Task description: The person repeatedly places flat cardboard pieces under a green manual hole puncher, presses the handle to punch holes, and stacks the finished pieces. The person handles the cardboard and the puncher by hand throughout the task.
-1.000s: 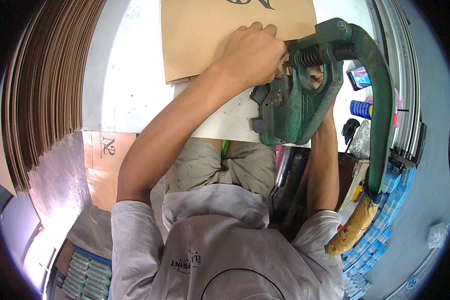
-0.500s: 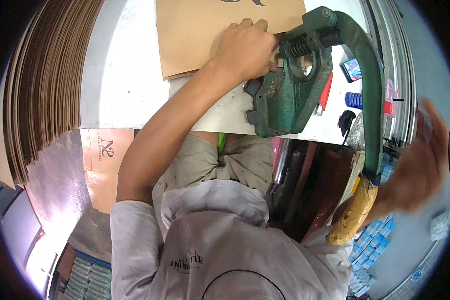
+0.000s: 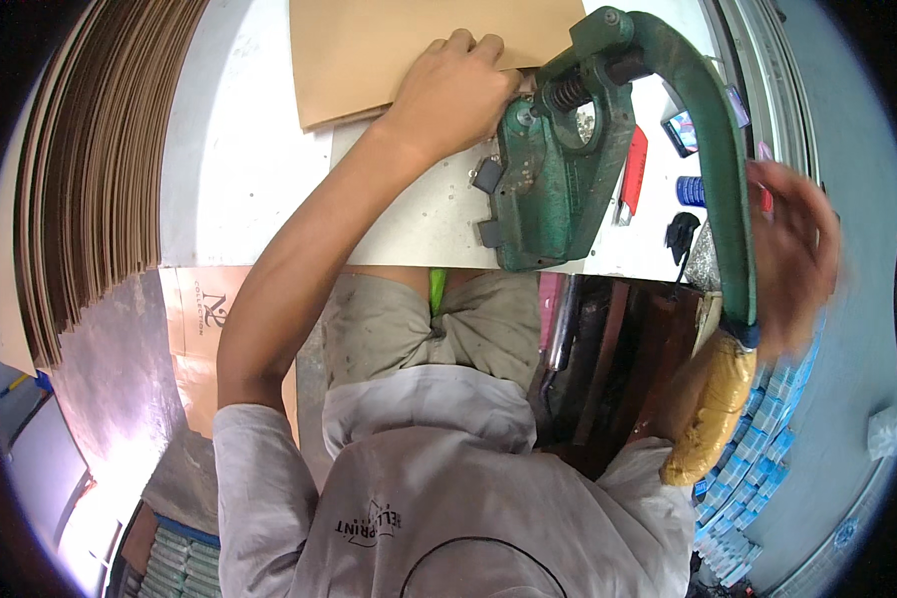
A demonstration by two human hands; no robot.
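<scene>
My left hand lies over a flat brown paper sheet or bag on the white table, its fingers curled at the right-hand edge beside the jaw of a green hand press. My thumb and fingertips are mostly hidden there. The press's long curved lever rises and bends back toward me, ending in a grip wrapped in yellow tape. Behind the lever, off the grip, is my right hand, blurred, with bent fingers apart and nothing visible in them.
A tall stack of brown sheets stands at the left. Right of the press, a red-handled tool, a blue roll, a phone and a black item lie on the white table. Blue-and-white packs sit lower right.
My right hand has swung inward and up, nearer the lever. The left hand, the paper and the press appear shifted slightly left and up as the view moves.
</scene>
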